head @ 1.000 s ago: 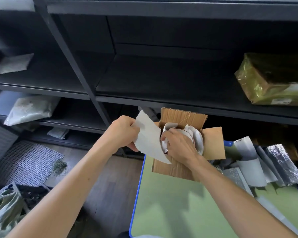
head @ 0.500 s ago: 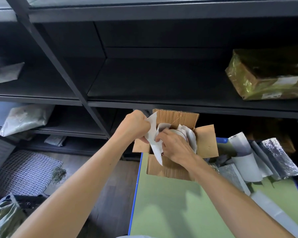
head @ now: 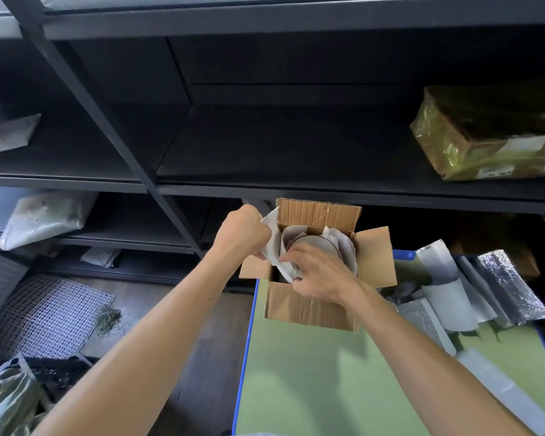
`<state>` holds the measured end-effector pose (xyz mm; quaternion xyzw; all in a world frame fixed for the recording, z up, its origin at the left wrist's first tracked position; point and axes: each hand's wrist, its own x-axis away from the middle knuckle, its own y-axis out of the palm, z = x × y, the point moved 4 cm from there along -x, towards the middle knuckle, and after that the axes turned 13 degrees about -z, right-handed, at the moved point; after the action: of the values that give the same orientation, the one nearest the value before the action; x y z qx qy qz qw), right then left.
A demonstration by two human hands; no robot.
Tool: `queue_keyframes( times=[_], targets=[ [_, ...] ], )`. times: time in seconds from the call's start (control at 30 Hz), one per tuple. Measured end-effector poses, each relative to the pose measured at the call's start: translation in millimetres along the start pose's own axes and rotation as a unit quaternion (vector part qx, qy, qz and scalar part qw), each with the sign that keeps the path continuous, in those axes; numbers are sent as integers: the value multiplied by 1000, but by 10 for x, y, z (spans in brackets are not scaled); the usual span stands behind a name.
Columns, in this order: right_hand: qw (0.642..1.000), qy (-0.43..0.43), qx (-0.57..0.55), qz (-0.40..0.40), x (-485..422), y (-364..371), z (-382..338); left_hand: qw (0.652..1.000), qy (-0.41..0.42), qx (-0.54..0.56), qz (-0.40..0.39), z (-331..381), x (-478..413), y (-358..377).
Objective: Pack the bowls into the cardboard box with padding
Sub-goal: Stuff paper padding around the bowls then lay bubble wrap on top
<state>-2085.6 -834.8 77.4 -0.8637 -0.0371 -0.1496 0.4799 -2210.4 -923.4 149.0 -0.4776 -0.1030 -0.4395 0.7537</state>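
Over the open cardboard box (head: 309, 309), the left hand (head: 244, 234) fists the white padding sheet (head: 273, 243) at the left rim while the right hand (head: 323, 275), fingers curled, pinches it beside the bowl (head: 315, 245) nested inside.

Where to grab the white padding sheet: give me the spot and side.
Pinch the padding sheet by its free top edge above the left rim of the box, coming from outside on the left, as the left hand does. Its lower part is tucked between bowl and box wall.

no legible text, parcel label (head: 496, 171) blurred
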Motion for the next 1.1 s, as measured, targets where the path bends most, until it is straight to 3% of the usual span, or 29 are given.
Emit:
queue_keyframes(
  times=[0.5,0.7,0.97,1.1],
  targets=[
    [999,38,15,-19,-38,107,46,999,14,-39,7,43,-278,88],
    [998,41,24,39,2,114,57,997,0,-69,-28,-24,-384,82],
    [994,101,12,45,-91,269,-17,989,28,-137,-47,45,-388,111],
    [995,86,-26,41,-14,209,-53,985,20,-166,-46,-26,-388,247]
  ],
)
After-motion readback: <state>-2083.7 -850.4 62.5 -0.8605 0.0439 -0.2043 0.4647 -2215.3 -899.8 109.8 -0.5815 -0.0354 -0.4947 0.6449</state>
